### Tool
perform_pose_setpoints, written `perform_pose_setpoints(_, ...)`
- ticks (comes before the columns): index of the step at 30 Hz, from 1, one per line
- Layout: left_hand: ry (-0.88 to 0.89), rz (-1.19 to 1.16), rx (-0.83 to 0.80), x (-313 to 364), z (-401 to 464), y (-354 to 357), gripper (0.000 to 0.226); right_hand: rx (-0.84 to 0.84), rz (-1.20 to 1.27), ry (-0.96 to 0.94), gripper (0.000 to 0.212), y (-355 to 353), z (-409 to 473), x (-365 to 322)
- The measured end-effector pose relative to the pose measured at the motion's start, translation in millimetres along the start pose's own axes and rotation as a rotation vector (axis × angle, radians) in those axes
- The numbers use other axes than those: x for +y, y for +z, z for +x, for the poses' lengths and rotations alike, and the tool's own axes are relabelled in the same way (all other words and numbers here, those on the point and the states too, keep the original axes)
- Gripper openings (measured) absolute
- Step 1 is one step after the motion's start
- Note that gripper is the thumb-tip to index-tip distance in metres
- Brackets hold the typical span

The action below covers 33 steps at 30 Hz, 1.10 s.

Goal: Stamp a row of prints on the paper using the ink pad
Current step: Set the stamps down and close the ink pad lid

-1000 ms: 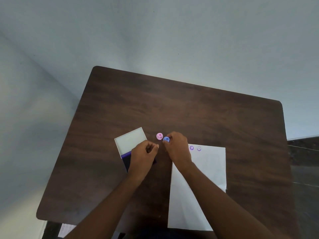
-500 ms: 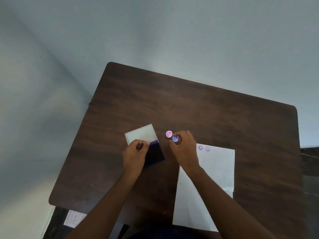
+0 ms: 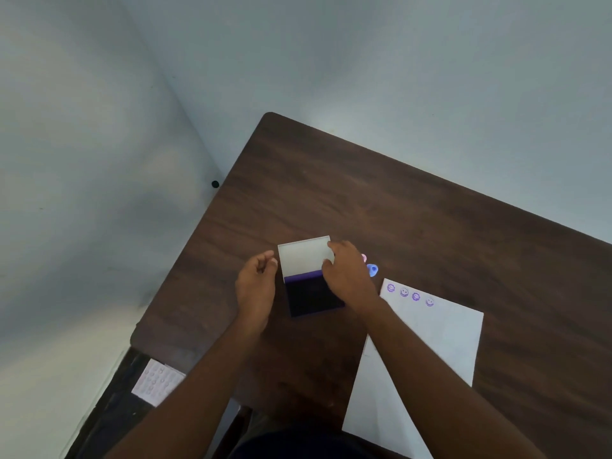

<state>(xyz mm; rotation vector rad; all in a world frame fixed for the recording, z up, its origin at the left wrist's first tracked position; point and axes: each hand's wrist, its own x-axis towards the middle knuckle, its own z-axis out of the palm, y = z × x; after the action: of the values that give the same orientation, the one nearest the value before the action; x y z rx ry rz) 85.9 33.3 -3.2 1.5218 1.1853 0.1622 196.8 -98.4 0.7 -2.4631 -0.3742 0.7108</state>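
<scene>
The ink pad [image 3: 313, 298] lies open on the dark wooden table [image 3: 414, 210], its white lid [image 3: 301, 256] folded back away from me. My right hand [image 3: 347, 276] pinches the lid's right edge between thumb and fingers. To the left of the pad, my left hand [image 3: 256, 286] hovers with loosely curled fingers and holds nothing. A blue stamp [image 3: 372, 270] lies on the table just right of my right hand. A pink stamp [image 3: 364, 258] is mostly hidden behind that hand. The white paper [image 3: 430, 342] carries a row of several purple smiley prints [image 3: 410, 294] along its top edge.
The table's left edge and rounded near-left corner [image 3: 139, 336] lie close to my left arm. Below that corner, a small printed sheet [image 3: 159, 380] rests on a lower dark surface. Pale walls surround the table's far and left sides.
My right hand let go of the blue stamp and moved left onto the lid's edge. My left hand came off the ink pad and now sits beside it. The view swung left.
</scene>
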Motion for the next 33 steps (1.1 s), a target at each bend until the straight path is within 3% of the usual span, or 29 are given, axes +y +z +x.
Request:
perform_pose_setpoints(9,0.000,0.031,-0.052,-2.8,-0.2,12.7,0.037,-0.002,0.010,0.069,0.031,4.5,10.6,-3.1)
perform_pose_setpoints(17,-0.037,-0.055,-0.036,4.4,-2.0,12.4,0.034,0.014,0.147,0.092,0.037,-2.7,5.1,-7.2)
perform_pose_setpoints(27,-0.029,-0.043,0.020,11.9,-16.9,-14.0,0.017,0.159,0.269,0.116,0.032,-24.7,-24.1,2.4)
perform_pose_setpoints(33,-0.126,-0.110,-0.103,-3.6,-32.0,-21.0,0.019,0.198,0.394,0.247,0.022,-20.8,-41.9,17.6)
